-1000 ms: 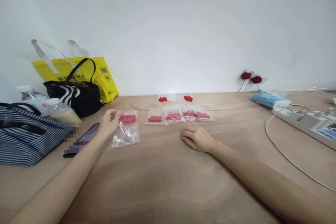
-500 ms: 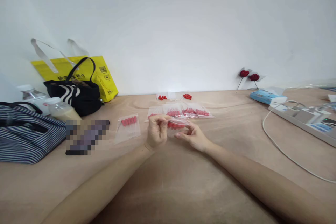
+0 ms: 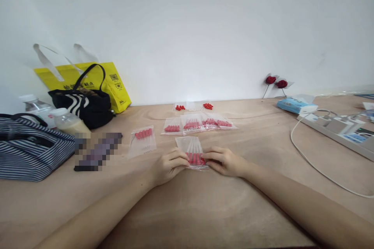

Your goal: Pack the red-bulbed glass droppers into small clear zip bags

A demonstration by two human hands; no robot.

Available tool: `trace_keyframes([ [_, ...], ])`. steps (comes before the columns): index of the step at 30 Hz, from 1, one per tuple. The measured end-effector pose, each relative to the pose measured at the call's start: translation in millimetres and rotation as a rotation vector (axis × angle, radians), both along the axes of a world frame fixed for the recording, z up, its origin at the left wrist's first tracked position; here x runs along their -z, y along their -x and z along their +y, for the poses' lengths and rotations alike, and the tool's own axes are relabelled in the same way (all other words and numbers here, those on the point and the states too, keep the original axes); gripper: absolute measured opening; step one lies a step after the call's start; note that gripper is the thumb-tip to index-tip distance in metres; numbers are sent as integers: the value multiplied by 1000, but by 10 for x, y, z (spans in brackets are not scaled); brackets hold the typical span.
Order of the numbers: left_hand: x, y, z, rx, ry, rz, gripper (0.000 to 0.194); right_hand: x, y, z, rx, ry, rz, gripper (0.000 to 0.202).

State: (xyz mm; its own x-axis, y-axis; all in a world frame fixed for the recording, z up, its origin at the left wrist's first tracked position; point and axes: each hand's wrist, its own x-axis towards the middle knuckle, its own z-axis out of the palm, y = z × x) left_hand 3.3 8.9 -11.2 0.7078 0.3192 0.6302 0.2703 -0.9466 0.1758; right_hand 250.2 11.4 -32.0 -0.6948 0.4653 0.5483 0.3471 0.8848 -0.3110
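Observation:
A clear plastic bag with several red-tipped sticks inside lies on the table between my hands, its red ends toward me. My left hand has its fingers closed on the bag's left edge. On the right edge, my right hand grips the same bag with thumb and fingers. Just behind, a row of similar bags overlaps on the table. Another filled bag lies by itself to the left. Against the wall are loose red pieces and a smaller group.
At the left stand a striped bag, a bottle, a black bag and a yellow bag. A blurred dark item lies nearby. Tissues, a power strip and a cable occupy the right.
Both hands have come down and toward me with the bag. It was held up in front of the row and now rests flat on the table.

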Motion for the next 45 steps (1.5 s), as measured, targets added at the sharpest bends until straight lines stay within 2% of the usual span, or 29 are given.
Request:
trace_keyframes([
  [4, 22, 59, -28, -105, -40, 55, 13, -28, 2, -27, 24, -125, -66, 21],
  [7, 54, 61, -36, -155, -57, 43, 12, -33, 19, -28, 45, -289, -56, 18],
  [11, 75, 54, -29, -163, -43, 29, 11, -28, 55, -10, 58, -579, -25, 9],
  [14, 76, 54, -30, -165, -32, 33, 11, -31, 76, -9, 47, -681, -13, 12],
  [19, 65, 57, -33, -150, -46, 27, 11, -34, 130, -15, 50, -686, -37, 16],
  [24, 39, 32, -18, -146, -82, 70, 10, -30, 206, -3, 72, -566, -98, 20],
  [29, 70, -70, -7, -178, -261, 74, 9, -26, 247, -2, 122, -518, -74, 21],
  [33, 113, -125, -8, -206, -384, 72, 12, -36, 234, -12, 134, -530, -40, 18],
  [40, 110, -109, -13, -217, -372, 12, 12, -36, 200, -8, 143, -637, -24, 13],
  [45, 112, -131, -5, -236, -386, 11, 10, -18, 225, 4, 199, -647, -39, 14],
])
